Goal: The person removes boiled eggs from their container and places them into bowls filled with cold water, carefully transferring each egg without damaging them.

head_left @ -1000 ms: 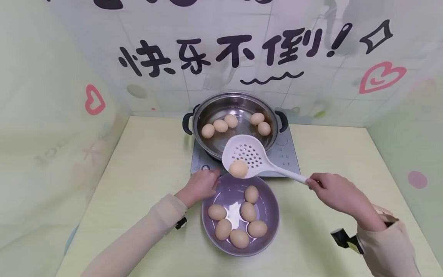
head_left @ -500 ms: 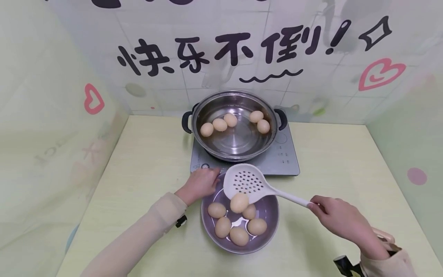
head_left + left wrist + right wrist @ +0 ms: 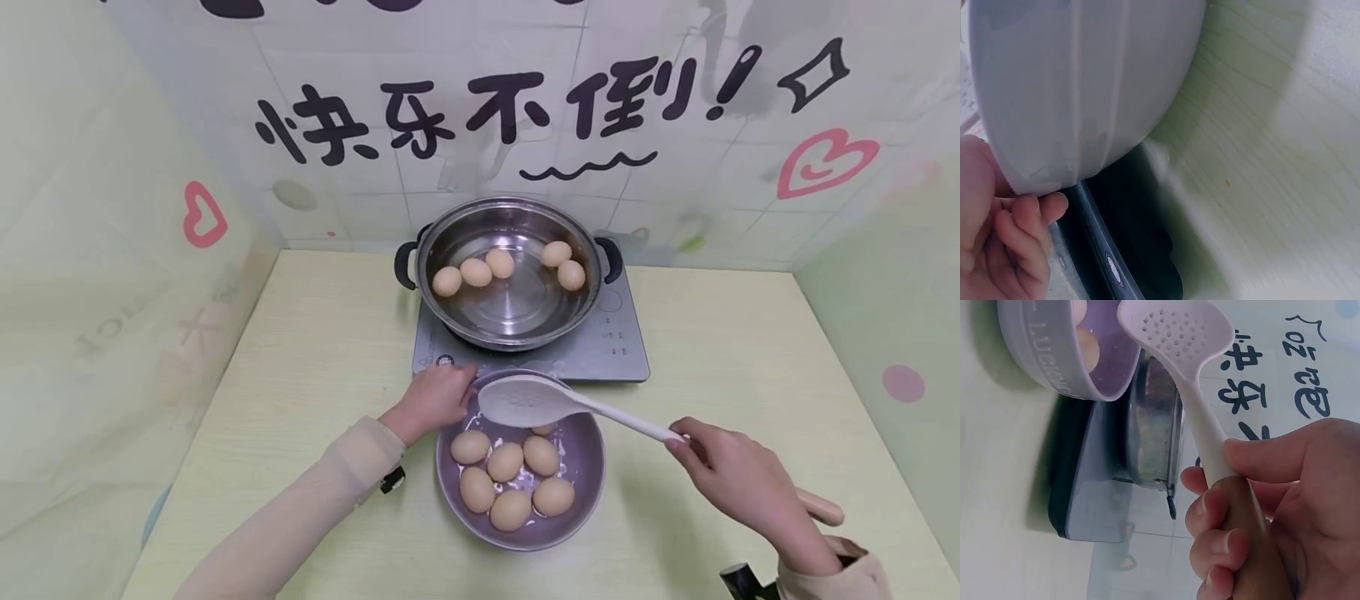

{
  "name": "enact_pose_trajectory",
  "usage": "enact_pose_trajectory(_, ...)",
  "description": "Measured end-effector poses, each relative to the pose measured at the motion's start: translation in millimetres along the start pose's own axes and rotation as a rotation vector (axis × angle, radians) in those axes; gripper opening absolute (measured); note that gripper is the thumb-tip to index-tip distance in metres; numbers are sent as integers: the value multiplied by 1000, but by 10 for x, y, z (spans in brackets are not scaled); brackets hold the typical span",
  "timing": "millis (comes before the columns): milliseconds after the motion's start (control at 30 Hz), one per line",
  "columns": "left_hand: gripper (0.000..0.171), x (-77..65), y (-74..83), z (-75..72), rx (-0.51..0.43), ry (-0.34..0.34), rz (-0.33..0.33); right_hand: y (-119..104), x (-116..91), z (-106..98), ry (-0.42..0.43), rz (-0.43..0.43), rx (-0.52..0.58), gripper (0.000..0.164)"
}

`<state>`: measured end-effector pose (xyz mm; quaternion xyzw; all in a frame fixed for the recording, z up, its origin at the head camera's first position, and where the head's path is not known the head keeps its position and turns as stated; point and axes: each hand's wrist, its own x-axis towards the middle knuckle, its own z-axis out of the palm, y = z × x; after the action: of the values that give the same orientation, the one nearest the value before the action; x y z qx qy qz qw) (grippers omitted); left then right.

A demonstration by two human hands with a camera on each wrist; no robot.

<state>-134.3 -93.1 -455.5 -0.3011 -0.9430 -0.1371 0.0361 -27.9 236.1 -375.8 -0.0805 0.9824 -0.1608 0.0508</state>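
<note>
My right hand (image 3: 738, 475) grips a white slotted spoon (image 3: 525, 400) by its brown handle (image 3: 1250, 537), fingers curled round it in the right wrist view. The spoon's head, turned on its side with no egg on it, hangs over the far part of a purple bowl (image 3: 587, 454). Several brown eggs (image 3: 542, 456) lie in that bowl, one partly hidden behind the spoon. At the bowl's far left rim, my left hand (image 3: 433, 400) pinches the edge; the left wrist view shows thumb and fingers (image 3: 1025, 228) on either side of it.
Behind the bowl, a steel pot (image 3: 517, 212) with black side handles stands on a flat grey induction cooker (image 3: 600, 350). Several eggs (image 3: 476, 272) sit in the pot. A printed wall sheet (image 3: 345, 200) rises close behind, with hanging sheets at both sides of the pale table (image 3: 330, 333).
The spoon came from the pot's front edge toward me, over the bowl, and tipped. The egg it carried now lies among the others in the bowl. My left hand stayed on the rim.
</note>
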Motion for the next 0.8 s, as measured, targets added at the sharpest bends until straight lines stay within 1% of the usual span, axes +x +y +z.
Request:
enact_pose_trajectory(100, 15, 1, -1, -9, -1, 0, -2, 4, 3, -44, 29, -19, -2, 9)
enact_pose_trajectory(167, 14, 2, 0, -14, -1, -3, -5, 9, 27, -92, 29, -22, 10, 10)
enact_pose_trajectory(300, 12, 0, 0, -20, -3, -14, -12, 24, 145, -244, 5, -13, 108, 16)
enact_pose_trajectory(367, 12, -4, -1, -24, 1, -16, -13, 38, 240, -328, 14, -18, 163, 18)
enact_pose_trajectory(433, 13, -11, -2, -27, 3, -14, -13, 51, 352, -403, 54, -29, 185, 20)
enact_pose_trajectory(467, 14, -13, -2, -29, 4, -10, -14, 55, 415, -430, 91, -37, 180, 21)
enact_pose_trajectory(567, 15, -17, -3, -22, -3, -3, -14, 46, 629, -478, 214, -37, 119, 22)
enact_pose_trajectory(633, 15, -16, -1, -16, -6, -4, -15, 25, 781, -484, 276, -15, 76, 23)
enact_pose_trajectory(733, 14, -14, 7, -9, -6, -13, -16, -26, 1005, -458, 318, 24, 26, 23)
enact_pose_trajectory(800, 15, -17, 13, -12, -5, -17, -17, -65, 1135, -428, 331, 44, 9, 22)
